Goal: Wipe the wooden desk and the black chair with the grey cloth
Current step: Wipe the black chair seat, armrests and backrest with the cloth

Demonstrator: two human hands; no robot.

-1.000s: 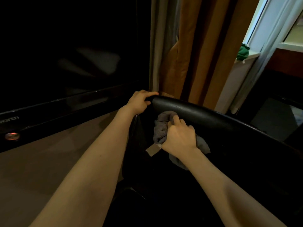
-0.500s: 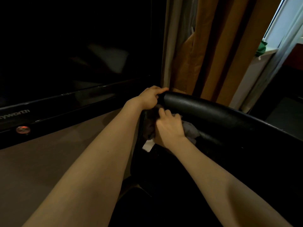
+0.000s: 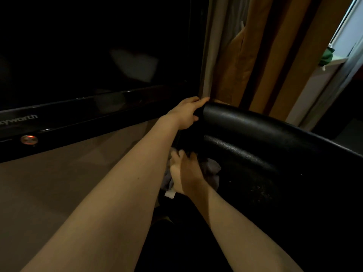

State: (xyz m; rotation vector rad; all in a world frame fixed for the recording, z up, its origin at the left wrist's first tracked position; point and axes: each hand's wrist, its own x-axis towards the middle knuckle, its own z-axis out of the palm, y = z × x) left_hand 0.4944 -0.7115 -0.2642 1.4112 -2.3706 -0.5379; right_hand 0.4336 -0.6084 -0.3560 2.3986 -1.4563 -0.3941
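Note:
The black chair (image 3: 255,146) fills the right half of the view, its padded backrest curving from the centre to the right edge. My left hand (image 3: 187,112) grips the left end of the backrest's top. My right hand (image 3: 186,171) holds the bunched grey cloth (image 3: 211,169) against the inner left side of the backrest, below my left hand. A small white tag hangs from the cloth under my wrist. The wooden desk (image 3: 49,193) lies to the left, under my left forearm.
A large dark television (image 3: 94,65) with a lit red button stands at the back of the desk. Brown curtains (image 3: 255,55) hang behind the chair. A window sill with a green object (image 3: 327,55) shows at the far right.
My right hand has moved the cloth down and to the left along the inside of the backrest. My left hand kept its grip on the backrest's top end.

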